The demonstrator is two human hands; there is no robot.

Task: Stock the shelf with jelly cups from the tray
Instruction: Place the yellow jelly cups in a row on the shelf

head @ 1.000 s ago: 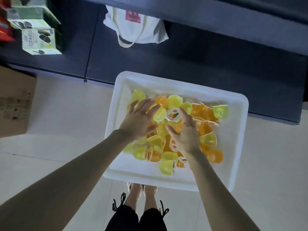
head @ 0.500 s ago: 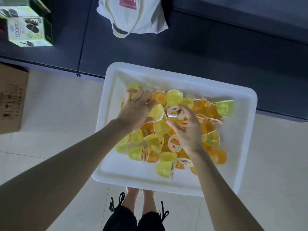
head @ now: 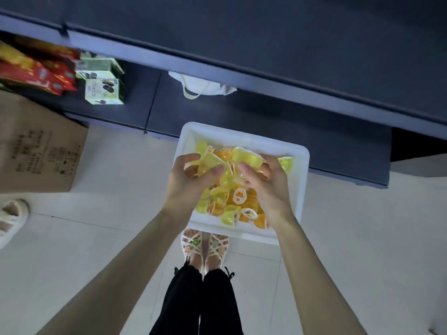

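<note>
A person's legs in black trousers (head: 198, 305) stand at the bottom, with feet in white strappy sandals (head: 205, 245) on a pale tiled floor (head: 362, 238). Just past the toes sits a white tray (head: 299, 189) on the floor. It is full of small jelly cups (head: 226, 198), yellow and orange, all tumbled together. Some lie on their sides and show a white lid (head: 239, 195) with a little fruit picture on it. The words on the lids are too small to read.

Both arms reach out over the tray. The left hand (head: 191, 180) has its fingers and thumb curled round a bunch of cups, with a yellow cup (head: 210, 163) in front and a bit of orange peeking out below. The right hand (head: 266, 182) is curled round its own bunch, with a big clear yellow cup (head: 249, 158) on top. The two hands are close together, above the far end of the tray.

To the left, a brown cardboard box (head: 36, 151) stands on the floor. It has dark printing, too blurry to read. Near it is another white sandal (head: 12, 218).

Behind the tray runs a dark low shelf (head: 266, 122). On it is a green and white box (head: 104, 91) that says "COOKIES" and shows dark round cookies. Beside that lie red packets (head: 36, 73), and a white cloth bag (head: 205, 87) sits further right. A higher dark shelf (head: 242, 32) hangs over them.
</note>
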